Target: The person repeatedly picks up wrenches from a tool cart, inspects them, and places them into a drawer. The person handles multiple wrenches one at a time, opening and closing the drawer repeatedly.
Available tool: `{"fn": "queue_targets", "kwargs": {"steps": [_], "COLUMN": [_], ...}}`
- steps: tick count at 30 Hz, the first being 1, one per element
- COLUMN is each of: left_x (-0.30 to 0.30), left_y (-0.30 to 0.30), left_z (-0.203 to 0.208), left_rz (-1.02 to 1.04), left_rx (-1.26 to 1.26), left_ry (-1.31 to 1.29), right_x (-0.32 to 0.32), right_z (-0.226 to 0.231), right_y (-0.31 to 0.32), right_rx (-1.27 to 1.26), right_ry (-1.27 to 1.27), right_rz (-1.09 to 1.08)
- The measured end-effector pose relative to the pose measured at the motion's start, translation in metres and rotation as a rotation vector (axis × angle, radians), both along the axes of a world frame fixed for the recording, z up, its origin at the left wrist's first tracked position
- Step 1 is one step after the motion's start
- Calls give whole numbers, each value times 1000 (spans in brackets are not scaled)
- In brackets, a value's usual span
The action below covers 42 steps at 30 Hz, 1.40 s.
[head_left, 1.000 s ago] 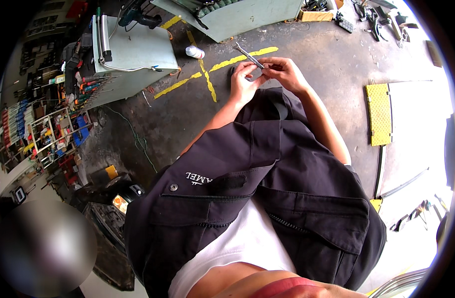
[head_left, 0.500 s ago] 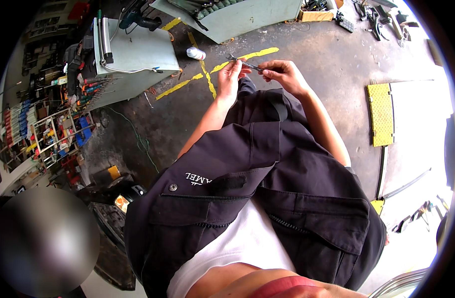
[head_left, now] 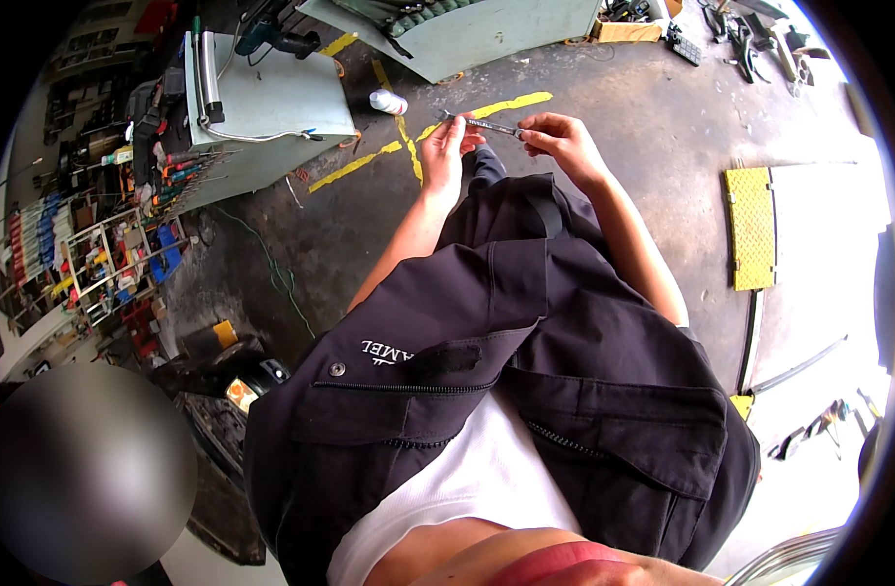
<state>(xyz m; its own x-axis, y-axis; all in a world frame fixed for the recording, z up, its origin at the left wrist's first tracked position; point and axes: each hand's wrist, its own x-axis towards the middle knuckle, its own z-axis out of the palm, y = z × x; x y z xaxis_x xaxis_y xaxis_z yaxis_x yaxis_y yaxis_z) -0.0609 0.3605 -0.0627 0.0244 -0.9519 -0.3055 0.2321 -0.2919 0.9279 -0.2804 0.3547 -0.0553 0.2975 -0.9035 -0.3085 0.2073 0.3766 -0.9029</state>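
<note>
A slim metal combination wrench (head_left: 490, 125) spans the gap between my hands, out in front of my body above the floor. My left hand (head_left: 443, 156) pinches it near one end, with the thumb on top. At the other end, the fingertips of my right hand (head_left: 566, 145) are closed around it. The bare shank shows between them, lying almost level across the view. Both forearms reach forward past my dark jacket (head_left: 623, 283). Beyond my left hand a white bottle (head_left: 388, 102) rests on the floor.
Left of my hands stands a grey cabinet (head_left: 271, 107) with a drill (head_left: 262, 37) and hand tools. Another grey cabinet (head_left: 467, 44) is ahead. Pliers and tools (head_left: 745, 49) lie at the far right, near a yellow ramp plate (head_left: 750, 230). A green cable (head_left: 281, 278) runs along the floor.
My right hand has shifted slightly toward the wrench's end, so more of the shank shows between my hands. My left hand has moved a little left and stays on the wrench.
</note>
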Motion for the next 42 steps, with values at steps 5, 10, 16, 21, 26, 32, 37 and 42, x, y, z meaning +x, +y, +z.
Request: {"fn": "queue_targets", "kwargs": {"steps": [5,10,16,21,26,32,37,42], "left_x": [5,11,24,38,55,82,116,143], "left_y": [-8,-19,-36,-56,-86,-136,-188,-247], "left_z": [3,1,-8,-4,-6,-18,-18,-19], "left_rz": [14,21,48,105,109,93,63,113], "left_rx": [26,-2,-20,-11,-79,-205,-236,-419], "left_ry": [8,-23,-39,-31,40,69,-277,-704], "right_x": [8,17,30,44,59,76,83,93], "right_z": [-3,-5,-11,-14,-13,-12,-16,-10], "right_y": [-12,-24,-43,-64,-90,-127,-156,-178], "right_rx": [9,47,90,128,125,196,185,156], "right_ry": [2,7,12,-12,26,42,105,231], "right_rz": [-26,-61,-91,-111,-91,-71,-62,-71]}}
